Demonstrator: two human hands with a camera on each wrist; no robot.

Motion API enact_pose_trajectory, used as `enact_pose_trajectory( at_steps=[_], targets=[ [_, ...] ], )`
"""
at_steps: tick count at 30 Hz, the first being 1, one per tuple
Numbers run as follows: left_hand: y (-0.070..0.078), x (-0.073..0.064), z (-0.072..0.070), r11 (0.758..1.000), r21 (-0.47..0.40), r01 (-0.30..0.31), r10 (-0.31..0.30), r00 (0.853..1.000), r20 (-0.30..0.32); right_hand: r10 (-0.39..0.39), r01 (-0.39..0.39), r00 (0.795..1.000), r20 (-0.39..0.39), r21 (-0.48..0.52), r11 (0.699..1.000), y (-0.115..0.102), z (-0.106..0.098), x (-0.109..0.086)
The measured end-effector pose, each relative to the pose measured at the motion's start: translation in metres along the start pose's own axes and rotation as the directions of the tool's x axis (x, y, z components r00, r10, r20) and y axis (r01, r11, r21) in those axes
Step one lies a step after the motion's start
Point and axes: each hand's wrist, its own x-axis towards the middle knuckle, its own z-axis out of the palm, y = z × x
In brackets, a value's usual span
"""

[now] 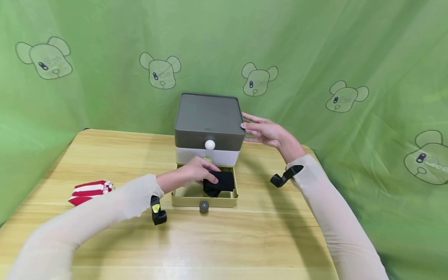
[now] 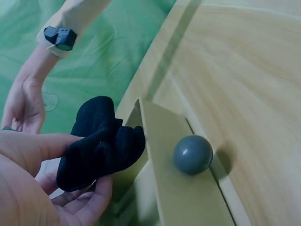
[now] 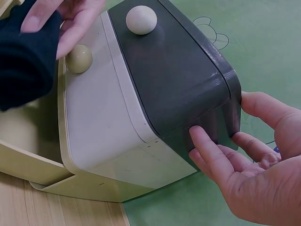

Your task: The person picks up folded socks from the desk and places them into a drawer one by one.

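A pair of folded black socks (image 1: 221,182) is pinched between the thumb and fingers of my left hand (image 1: 196,171), over the pulled-out bottom drawer (image 1: 222,202). In the left wrist view the socks (image 2: 101,143) show rounded ends, close to the drawer's front wall. My right hand (image 1: 263,131) steadies the right side of the small drawer cabinet (image 1: 209,112), thumb near its top edge. Seen from the right wrist, that hand's fingers (image 3: 214,155) reach along the dark upper section, spread and fairly straight. A grey round knob (image 1: 204,206) sits on the open drawer's front.
To the left on the wooden table (image 1: 210,241) lies a red-and-white striped folded cloth (image 1: 90,191), partly behind the left sleeve. The cabinet's closed upper drawers carry a white knob (image 1: 210,144) and a beige knob (image 3: 79,59). A green curtain (image 1: 210,39) hangs behind the table.
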Motion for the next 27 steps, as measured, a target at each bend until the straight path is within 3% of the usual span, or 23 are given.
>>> enact_pose_trajectory(
  at_steps=[8,13,21,27],
  targets=[
    [0.001,0.009,0.019,0.997,0.081,0.006,-0.002,0.999,-0.044,-0.002,0.002,1.0,0.009,-0.004,1.0,0.0,-0.001,0.0],
    [-0.006,0.013,0.026,0.995,0.104,0.006,-0.002,0.999,-0.04,-0.001,0.001,1.0,0.006,0.003,1.0,0.0,0.0,0.0],
    [-0.019,0.019,0.032,0.986,0.165,0.018,-0.009,0.998,-0.06,0.001,-0.001,1.0,0.009,-0.005,1.0,0.002,0.002,0.0],
    [-0.025,0.024,0.03,0.987,0.158,0.028,-0.016,0.997,-0.077,-0.004,0.004,1.0,0.005,0.005,1.0,0.0,0.001,0.0]
  ],
)
